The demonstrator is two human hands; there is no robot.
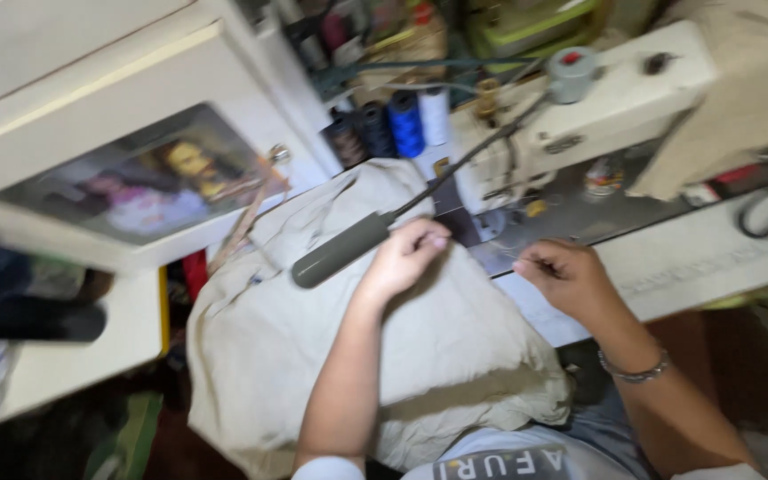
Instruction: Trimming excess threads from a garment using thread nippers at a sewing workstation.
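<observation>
1. My left hand (406,258), fingers pinched together, rests on the beige fabric (331,356) beside the dark handle (341,250) (long axis upper-right)
2. My right hand (566,280) pinches a thread (501,253), nearer the sewing machine (615,107)

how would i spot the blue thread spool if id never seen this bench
Start at the cream sewing machine at the top right. Left of it, behind the beige cloth, spools stand in a row. The blue thread spool is bright blue, between a dark spool and a white one.
</observation>
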